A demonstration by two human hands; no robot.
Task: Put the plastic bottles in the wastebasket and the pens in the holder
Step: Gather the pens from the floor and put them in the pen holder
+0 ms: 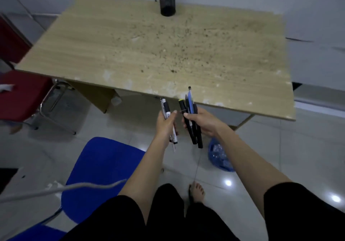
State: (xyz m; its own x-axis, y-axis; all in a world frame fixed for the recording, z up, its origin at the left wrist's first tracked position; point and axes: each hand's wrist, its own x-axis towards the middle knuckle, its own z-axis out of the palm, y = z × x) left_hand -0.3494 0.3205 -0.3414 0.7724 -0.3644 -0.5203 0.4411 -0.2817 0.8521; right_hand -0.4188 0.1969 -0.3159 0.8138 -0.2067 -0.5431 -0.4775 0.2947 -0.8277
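Observation:
My left hand (165,123) grips two pens (168,110), one white with a black cap, held upright just in front of the table's near edge. My right hand (202,122) grips a bundle of several pens and markers (190,106), mostly black, one blue, one with a yellow tip. A black mesh pen holder (167,1) stands at the far edge of the wooden table (130,40), with no pen showing above its rim. Under the table's right side on the floor sits a blue wastebasket (219,155) with clear plastic bottles inside, partly hidden by my right forearm.
A blue chair (100,169) stands at my lower left, a red chair (22,95) left of the table. A grey cable (61,189) crosses the lower left. The tabletop is speckled with dirt. My bare foot (197,191) rests on the tiled floor.

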